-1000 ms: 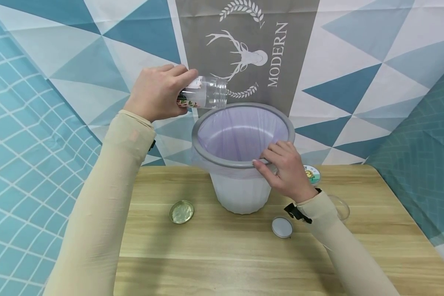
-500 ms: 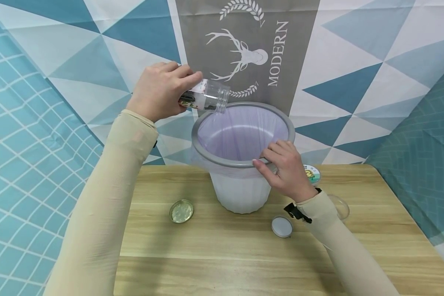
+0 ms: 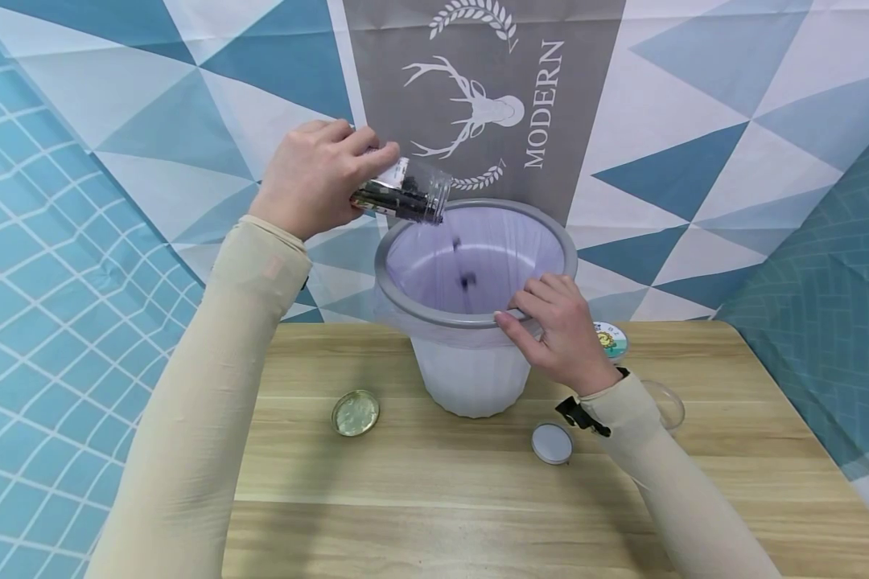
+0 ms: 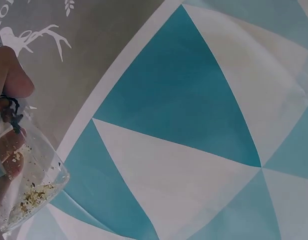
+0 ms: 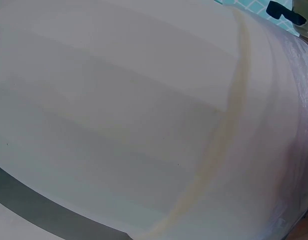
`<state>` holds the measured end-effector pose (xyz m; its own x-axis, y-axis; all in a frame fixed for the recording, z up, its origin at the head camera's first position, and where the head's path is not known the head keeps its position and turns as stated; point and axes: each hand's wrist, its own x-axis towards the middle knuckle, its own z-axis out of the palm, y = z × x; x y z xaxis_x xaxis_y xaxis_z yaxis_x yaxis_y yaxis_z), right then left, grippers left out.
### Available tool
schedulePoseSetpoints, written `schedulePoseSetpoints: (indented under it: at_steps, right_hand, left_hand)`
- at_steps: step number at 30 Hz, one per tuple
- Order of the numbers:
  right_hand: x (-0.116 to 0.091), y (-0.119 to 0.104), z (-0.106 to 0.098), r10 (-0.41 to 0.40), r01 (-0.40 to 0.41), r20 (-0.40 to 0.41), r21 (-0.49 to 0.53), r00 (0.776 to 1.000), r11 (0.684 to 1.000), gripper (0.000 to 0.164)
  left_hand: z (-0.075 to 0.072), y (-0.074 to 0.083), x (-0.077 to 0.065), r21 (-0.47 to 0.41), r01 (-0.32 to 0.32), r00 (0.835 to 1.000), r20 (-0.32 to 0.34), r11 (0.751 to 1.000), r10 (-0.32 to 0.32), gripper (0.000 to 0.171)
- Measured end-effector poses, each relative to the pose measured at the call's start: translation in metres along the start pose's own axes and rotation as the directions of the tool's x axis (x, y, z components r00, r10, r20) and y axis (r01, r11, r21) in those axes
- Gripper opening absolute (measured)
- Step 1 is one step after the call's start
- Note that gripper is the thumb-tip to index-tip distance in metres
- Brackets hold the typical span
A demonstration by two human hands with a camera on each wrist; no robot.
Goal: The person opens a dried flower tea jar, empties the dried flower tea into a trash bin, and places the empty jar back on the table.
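Note:
My left hand (image 3: 315,173) grips a clear jar (image 3: 409,193) with a printed label, tipped mouth-down to the right above the bin's left rim. Dark contents gather at its mouth, and small dark clumps (image 3: 467,281) are falling into the bin. In the left wrist view, yellowish flakes (image 4: 36,197) cling inside the jar's base. Upright on the table stands the white trash bin (image 3: 471,378), with a grey rim and a purple liner. My right hand (image 3: 559,330) holds the bin's near right rim, fingers hooked over it. The right wrist view is filled by the bin's outer wall (image 5: 119,100).
On the wooden table (image 3: 434,515) lie a gold lid (image 3: 356,413) left of the bin, a white lid (image 3: 552,444) in front and a clear round lid (image 3: 668,404) at the right wrist. Behind my right hand shows a printed round lid (image 3: 611,341). Patterned cloth (image 3: 673,121) hangs behind.
My left hand has tipped the jar further mouth-down. Dark contents have slid to its mouth and some drop into the bin. The right hand has stayed on the rim.

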<state>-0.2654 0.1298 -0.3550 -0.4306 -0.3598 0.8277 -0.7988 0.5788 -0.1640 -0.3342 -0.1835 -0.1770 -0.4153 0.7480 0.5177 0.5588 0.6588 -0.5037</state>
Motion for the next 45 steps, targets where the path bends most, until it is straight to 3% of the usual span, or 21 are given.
schedulePoseSetpoints:
  at_steps: [15, 33, 45]
  right_hand:
    - [-0.0016, 0.0, -0.0005, 0.011, -0.011, 0.006, 0.0, 1.0, 1.0, 0.059]
    - [0.0011, 0.0008, 0.0007, -0.003, 0.003, -0.005, 0.008, 1.0, 1.0, 0.058]
    - [-0.0002, 0.0004, 0.0001, 0.003, -0.003, -0.003, 0.01, 1.0, 1.0, 0.059]
  left_hand:
    - [0.0009, 0.0028, 0.0, 0.039, -0.022, 1.0, -0.008, 0.999, 0.022, 0.057]
    - [0.0022, 0.0057, 0.0044, 0.153, -0.086, 0.995, -0.029, 0.984, 0.092, 0.041]
    - [0.0043, 0.0079, 0.0056, 0.169, -0.11, 0.988, -0.092, 0.979, 0.127, 0.031]
